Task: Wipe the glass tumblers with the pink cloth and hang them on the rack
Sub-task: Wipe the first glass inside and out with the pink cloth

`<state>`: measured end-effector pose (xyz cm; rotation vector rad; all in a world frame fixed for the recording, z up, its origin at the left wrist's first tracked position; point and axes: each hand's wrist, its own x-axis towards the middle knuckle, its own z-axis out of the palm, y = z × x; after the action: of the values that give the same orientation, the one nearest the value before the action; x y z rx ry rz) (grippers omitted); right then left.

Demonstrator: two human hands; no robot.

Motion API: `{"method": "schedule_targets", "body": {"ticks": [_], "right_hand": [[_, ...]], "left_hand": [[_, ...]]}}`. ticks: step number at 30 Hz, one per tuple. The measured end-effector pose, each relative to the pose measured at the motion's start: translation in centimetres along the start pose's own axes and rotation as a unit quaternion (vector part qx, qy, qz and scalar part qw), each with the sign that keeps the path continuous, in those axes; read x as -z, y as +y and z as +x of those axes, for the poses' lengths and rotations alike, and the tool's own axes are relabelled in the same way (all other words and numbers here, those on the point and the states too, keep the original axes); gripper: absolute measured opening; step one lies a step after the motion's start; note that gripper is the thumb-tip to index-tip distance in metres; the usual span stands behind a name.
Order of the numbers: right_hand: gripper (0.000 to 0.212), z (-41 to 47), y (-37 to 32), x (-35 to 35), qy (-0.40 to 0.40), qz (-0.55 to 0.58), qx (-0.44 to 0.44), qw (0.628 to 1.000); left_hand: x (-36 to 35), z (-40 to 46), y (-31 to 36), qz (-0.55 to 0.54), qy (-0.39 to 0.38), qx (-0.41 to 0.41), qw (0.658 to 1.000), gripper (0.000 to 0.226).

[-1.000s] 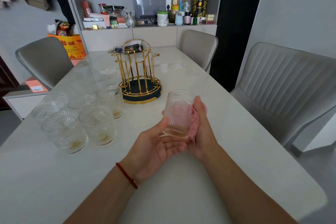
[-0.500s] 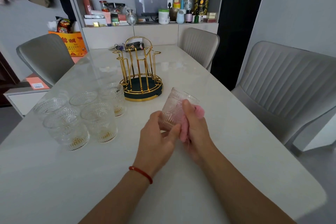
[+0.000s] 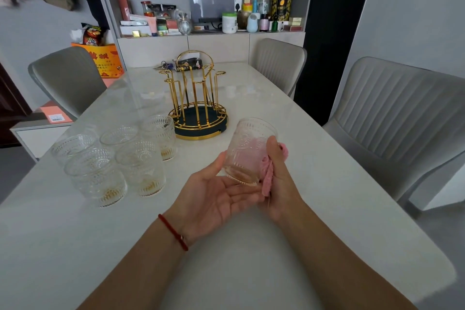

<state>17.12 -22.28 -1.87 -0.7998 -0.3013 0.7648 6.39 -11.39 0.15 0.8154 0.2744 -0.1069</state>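
Note:
A clear embossed glass tumbler [image 3: 247, 148] is held above the table, tilted slightly, mouth up. My left hand [image 3: 216, 194] lies palm up beneath its base, fingers straight, thumb touching its side. My right hand [image 3: 279, 176] grips the tumbler's right side through the pink cloth [image 3: 268, 173], thumb on the glass. Part of the cloth shows through the glass and hangs below the hand. Several more tumblers [image 3: 118, 158] stand grouped at the left. The gold rack [image 3: 198, 100], on a dark round base, stands behind them with bare prongs.
The pale marble table [image 3: 226, 246] has grey chairs on the left [image 3: 68, 80], far end [image 3: 276, 63] and right [image 3: 397, 118]. Keys and a dark pouch [image 3: 186, 64] lie behind the rack. A cluttered shelf [image 3: 208, 20] runs along the back wall.
My left hand has turned from gripping the tumbler palm-down to lying palm up under its base. The tumbler has turned from tilted away to nearly upright.

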Motion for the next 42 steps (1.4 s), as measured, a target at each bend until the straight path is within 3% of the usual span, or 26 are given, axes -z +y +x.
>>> {"method": "schedule_targets", "body": {"ticks": [3, 7, 9, 11, 13, 17, 21, 24, 30, 35, 39, 42], "right_hand": [[0.081, 0.5, 0.3, 0.2, 0.038, -0.037, 0.069, 0.996], [0.041, 0.7, 0.7, 0.2, 0.071, -0.116, 0.127, 0.982], [0.058, 0.5, 0.4, 0.3, 0.038, -0.097, 0.095, 0.99], [0.102, 0.2, 0.0, 0.6, -0.009, -0.097, 0.032, 0.995], [0.113, -0.2, 0.0, 0.7, -0.05, -0.072, -0.007, 0.996], [0.112, 0.0, 0.1, 0.6, -0.021, -0.076, 0.028, 0.997], [0.082, 0.5, 0.3, 0.5, 0.043, -0.136, 0.122, 0.982], [0.058, 0.4, 0.7, 0.1, 0.06, -0.172, 0.144, 0.973], [0.114, -0.1, 0.3, -0.4, 0.021, -0.058, 0.049, 0.997], [0.091, -0.3, -0.4, -0.2, 0.02, -0.013, 0.017, 1.0], [0.115, 0.2, -1.3, 0.6, 0.036, 0.067, 0.056, 0.996], [0.091, 0.4, -2.2, 1.1, 0.101, 0.07, 0.075, 0.99]], "left_hand": [[-0.3, 0.7, -0.8, 0.139, 0.108, -0.088, 0.98, 0.064], [-0.4, 1.4, -2.7, 0.267, 0.201, -0.234, 0.913, 0.067], [-0.4, 1.4, -2.3, 0.228, 0.154, -0.221, 0.936, 0.061], [-0.3, 1.0, -1.2, 0.151, 0.079, -0.161, 0.972, 0.054], [-0.1, 0.6, -0.6, 0.058, 0.027, -0.094, 0.993, 0.053], [0.0, 0.2, -0.2, -0.007, 0.005, -0.034, 0.999, 0.059], [-0.3, 0.7, -1.3, 0.084, 0.097, -0.139, 0.982, 0.057], [-0.3, 1.1, -2.0, 0.113, 0.121, -0.205, 0.965, 0.055], [0.5, 0.4, -0.7, 0.027, 0.007, -0.101, 0.994, 0.057], [1.6, 0.2, -0.3, 0.051, -0.001, -0.069, 0.996, 0.066], [3.3, 0.0, -0.1, 0.06, 0.013, -0.089, 0.994, 0.064], [3.9, -0.1, 0.1, 0.074, 0.045, -0.107, 0.99, 0.066]]}}
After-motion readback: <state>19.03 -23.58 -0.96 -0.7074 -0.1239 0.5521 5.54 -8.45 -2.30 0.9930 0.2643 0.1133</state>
